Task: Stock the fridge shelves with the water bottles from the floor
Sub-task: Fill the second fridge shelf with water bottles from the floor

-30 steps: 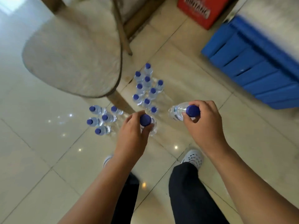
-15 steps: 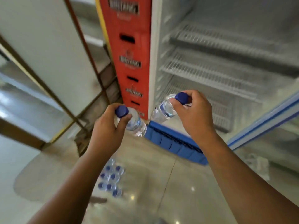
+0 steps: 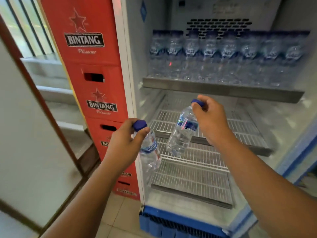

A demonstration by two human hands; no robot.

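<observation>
Shelved bottles (image 3: 223, 55) blurred; right hand (image 3: 211, 118) half-hides cap (image 3: 197, 101).

Two arms are showing, each ending in a bare grip. The left grip (image 3: 125, 143) and the right grip (image 3: 211, 121) are showing rounded knuckles and smooth backs. The left forearm (image 3: 82, 194) and the right forearm (image 3: 257, 177) are running uncovered from the wrists to the bottom edge of the view. Each forearm is looking narrow at the wrist and is widening toward the camera, where the wide lens is stretching it. The parts nearest the camera are blurring slightly, and finer details, like the nails, are coming out too small to judge.
</observation>
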